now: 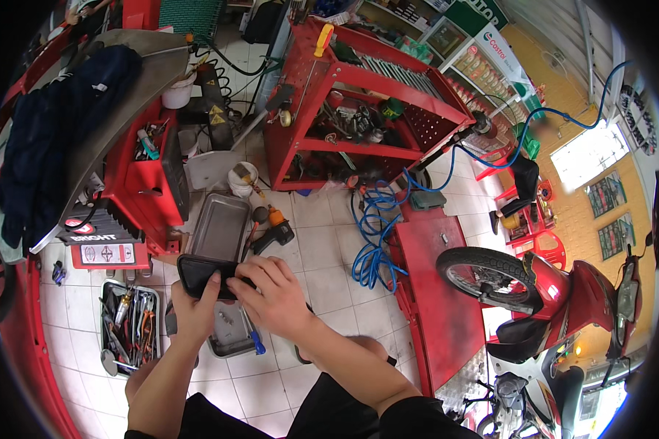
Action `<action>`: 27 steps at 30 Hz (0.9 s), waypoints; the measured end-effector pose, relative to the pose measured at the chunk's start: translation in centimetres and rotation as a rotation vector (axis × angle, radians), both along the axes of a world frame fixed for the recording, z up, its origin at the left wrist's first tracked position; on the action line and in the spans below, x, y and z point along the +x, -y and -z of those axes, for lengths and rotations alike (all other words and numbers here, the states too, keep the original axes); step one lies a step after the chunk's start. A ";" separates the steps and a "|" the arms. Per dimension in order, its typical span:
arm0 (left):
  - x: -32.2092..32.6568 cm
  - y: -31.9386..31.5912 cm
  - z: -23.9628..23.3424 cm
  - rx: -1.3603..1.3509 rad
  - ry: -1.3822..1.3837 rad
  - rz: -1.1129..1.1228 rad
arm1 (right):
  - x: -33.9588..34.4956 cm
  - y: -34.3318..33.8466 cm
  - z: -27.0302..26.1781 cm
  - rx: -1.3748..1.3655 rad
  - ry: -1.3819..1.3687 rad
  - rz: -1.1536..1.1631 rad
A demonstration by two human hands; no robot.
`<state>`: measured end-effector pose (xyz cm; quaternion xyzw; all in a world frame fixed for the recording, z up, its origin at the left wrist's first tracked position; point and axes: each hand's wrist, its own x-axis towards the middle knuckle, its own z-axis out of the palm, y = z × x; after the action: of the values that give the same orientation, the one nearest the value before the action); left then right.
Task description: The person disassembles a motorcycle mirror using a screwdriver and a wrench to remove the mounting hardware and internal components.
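Note:
Both hands hold a black, flat, rounded-corner object (pixel 195 274), perhaps a case or a mirror housing; which one I cannot tell. My left hand (pixel 195 315) grips its lower edge, thumb laid across its face. My right hand (pixel 272 296) pinches the right end, with the fingers hiding that part. Just beyond the object, a grey metal tray (pixel 218 226) lies on the floor. Below it sits a second tray (pixel 232 349), partly covered by my hands and holding small metal parts and a blue-handled tool (pixel 257 341).
An orange-and-black power tool (pixel 274 230) and a white bucket (pixel 241 184) with a brush stand ahead. Left is a bin of pliers and wrenches (pixel 130 324). A red tool cart (pixel 329 99), coiled blue hose (pixel 376 241) and a red lift platform (pixel 434 307) with a motorcycle (pixel 571 296) flank the floor.

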<state>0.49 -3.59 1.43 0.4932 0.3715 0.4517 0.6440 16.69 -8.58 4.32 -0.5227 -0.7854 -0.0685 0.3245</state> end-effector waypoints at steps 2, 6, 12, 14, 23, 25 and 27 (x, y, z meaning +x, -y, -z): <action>0.6 -0.1 -0.2 -0.084 0.051 -0.063 | 0.4 0.2 0.3 -0.001 0.007 0.009; 0.4 -0.9 1.1 -0.186 0.114 -0.110 | 0.0 -0.3 -0.5 -0.109 -0.034 -0.023; 0.3 -3.4 0.8 -0.298 0.209 -0.173 | 0.1 -2.4 -1.6 -0.211 -0.139 -0.070; 0.5 -4.3 0.8 -0.280 0.227 -0.156 | 1.5 -3.8 -1.7 -0.195 -0.188 -0.082; 1.8 -7.3 1.2 -0.347 0.236 -0.138 | 21.6 -26.8 -12.6 0.456 0.009 0.496; 1.7 -8.1 1.9 -0.353 0.244 -0.080 | 26.7 -32.5 -13.6 0.309 0.064 0.671; 1.9 -8.9 1.4 -0.353 0.249 -0.083 | 30.8 -37.4 -14.8 -0.035 -0.028 0.841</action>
<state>2.42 5.34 0.04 0.2974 0.3821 0.4633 0.7422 47.46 28.77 19.16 -0.8042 -0.5000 -0.1744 0.2698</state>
